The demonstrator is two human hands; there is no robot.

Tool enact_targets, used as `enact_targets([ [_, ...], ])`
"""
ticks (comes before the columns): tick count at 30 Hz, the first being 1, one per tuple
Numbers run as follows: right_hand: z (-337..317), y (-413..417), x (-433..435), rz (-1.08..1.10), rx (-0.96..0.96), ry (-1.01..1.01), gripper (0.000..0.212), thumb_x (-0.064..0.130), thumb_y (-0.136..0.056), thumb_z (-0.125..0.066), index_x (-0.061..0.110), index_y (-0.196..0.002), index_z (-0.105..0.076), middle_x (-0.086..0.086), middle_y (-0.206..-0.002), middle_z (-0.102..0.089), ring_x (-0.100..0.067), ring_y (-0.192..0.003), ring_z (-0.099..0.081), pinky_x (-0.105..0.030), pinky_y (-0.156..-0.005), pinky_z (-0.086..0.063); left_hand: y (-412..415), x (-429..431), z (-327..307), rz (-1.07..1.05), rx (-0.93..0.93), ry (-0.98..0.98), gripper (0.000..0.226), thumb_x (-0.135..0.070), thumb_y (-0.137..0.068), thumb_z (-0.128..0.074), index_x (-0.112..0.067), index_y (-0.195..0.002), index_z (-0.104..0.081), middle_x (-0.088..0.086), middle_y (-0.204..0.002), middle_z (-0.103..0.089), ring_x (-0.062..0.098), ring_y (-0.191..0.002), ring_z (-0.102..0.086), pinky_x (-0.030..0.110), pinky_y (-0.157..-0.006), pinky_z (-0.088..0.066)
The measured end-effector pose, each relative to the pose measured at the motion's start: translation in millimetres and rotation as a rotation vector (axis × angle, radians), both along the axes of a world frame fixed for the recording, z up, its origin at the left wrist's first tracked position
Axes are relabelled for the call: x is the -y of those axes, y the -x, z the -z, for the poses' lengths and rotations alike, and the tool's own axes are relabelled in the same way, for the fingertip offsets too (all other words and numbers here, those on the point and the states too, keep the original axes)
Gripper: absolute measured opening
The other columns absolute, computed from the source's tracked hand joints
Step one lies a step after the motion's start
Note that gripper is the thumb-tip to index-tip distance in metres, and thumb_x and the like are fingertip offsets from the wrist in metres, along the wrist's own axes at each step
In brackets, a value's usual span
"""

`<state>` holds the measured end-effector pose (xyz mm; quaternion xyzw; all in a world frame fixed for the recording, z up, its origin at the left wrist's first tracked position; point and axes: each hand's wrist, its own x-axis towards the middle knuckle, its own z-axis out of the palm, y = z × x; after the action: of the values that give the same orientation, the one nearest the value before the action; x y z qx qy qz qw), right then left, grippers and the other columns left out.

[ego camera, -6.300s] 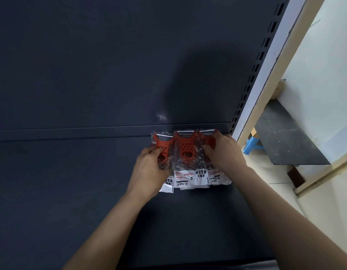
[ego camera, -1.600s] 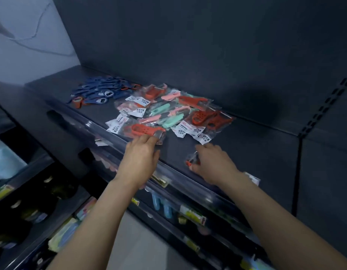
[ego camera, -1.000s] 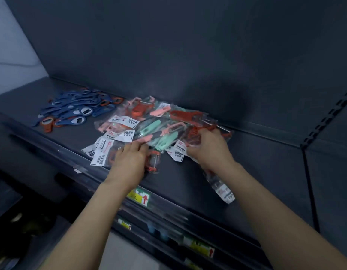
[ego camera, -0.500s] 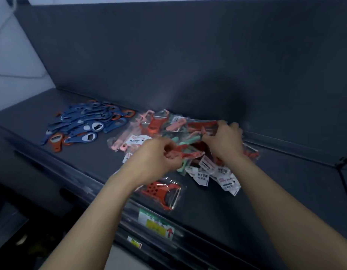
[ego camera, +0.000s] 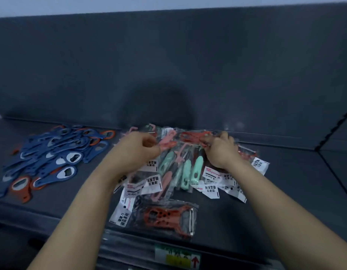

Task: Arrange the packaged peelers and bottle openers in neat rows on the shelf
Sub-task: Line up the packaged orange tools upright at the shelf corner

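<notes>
A loose heap of packaged peelers [ego camera: 185, 168] in clear bags, mint, pink and red, lies in the middle of the dark shelf [ego camera: 285, 201]. My left hand [ego camera: 137, 151] rests on the heap's left side, its fingers curled on a pink packaged peeler [ego camera: 165, 146]. My right hand [ego camera: 220, 151] presses on the right side and grips a red packaged peeler [ego camera: 192, 136] at the back. One red packaged peeler [ego camera: 165, 216] lies apart near the shelf's front edge. A pile of blue and orange bottle openers [ego camera: 57, 154] lies at the left.
The shelf's dark back panel [ego camera: 168, 65] rises right behind the heap. A price rail with a green and yellow label [ego camera: 177, 258] runs along the front edge. A slotted upright [ego camera: 334, 129] stands at the right.
The view has shifted a little closer. Both hands have moved toward the back of the peeler heap, the right hand closing on a red pack. The single red peeler stays near the front edge.
</notes>
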<state>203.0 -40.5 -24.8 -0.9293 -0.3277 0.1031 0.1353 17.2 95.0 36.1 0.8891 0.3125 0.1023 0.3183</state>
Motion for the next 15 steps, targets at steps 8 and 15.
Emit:
enact_targets([
  [8,-2,7,-13,0.128,0.121,-0.269,0.038,0.020,-0.097,-0.046,0.021,-0.134,-0.050,-0.022,-0.120,-0.042,-0.041,-0.112,-0.043,-0.041,-0.101,-0.038,-35,-27,38,-0.300,-0.123,-0.286,0.053,-0.039,-0.086,-0.062,0.004,-0.115,-0.054,0.028,-0.122,-0.045,0.041,-0.111,-0.044,0.043,-0.094,-0.038],
  [15,-3,17,-52,0.067,0.057,-0.223,0.051,0.040,-0.094,-0.048,0.020,-0.140,-0.037,-0.018,-0.132,-0.036,-0.038,-0.123,-0.034,-0.043,-0.104,-0.030,-35,-35,36,-0.255,-0.239,-0.235,0.050,-0.051,-0.073,-0.069,-0.005,-0.070,-0.051,0.019,-0.093,-0.063,0.037,-0.093,-0.056,0.035,-0.068,-0.044],
])
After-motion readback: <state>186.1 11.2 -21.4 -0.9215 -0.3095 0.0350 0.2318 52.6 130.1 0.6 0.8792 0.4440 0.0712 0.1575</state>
